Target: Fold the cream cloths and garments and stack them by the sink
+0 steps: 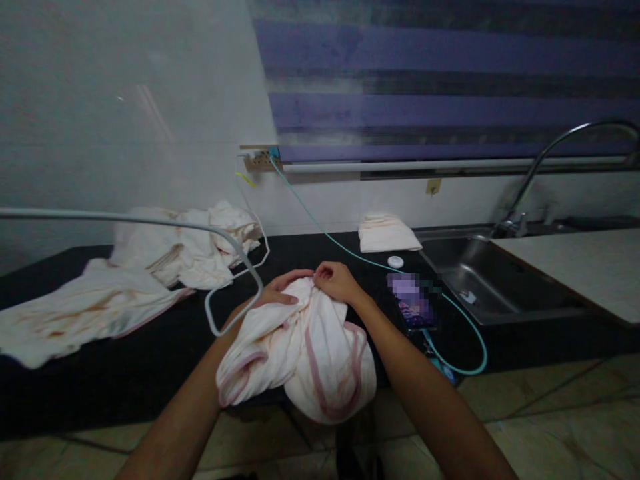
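A white cloth garment with pink edging (325,347) lies bunched at the counter's front, its lower folds hanging over the edge. My left hand (284,289) grips its upper left part, thumb and fingers around the fabric. Close beside it, my right hand (340,281) pinches the garment's top between thumb and fingertips. Both hands nearly meet there. What exactly lies between the right fingertips is too small to make out.
More stained white cloths (100,307) lie heaped on the black counter at left. A folded cloth (387,233), a round white lid-like disc (395,262) and a phone (413,303) on a teal cable lie right. Beyond are a sink (475,267) and a white board (575,263). A pale cable (125,217) crosses the left.
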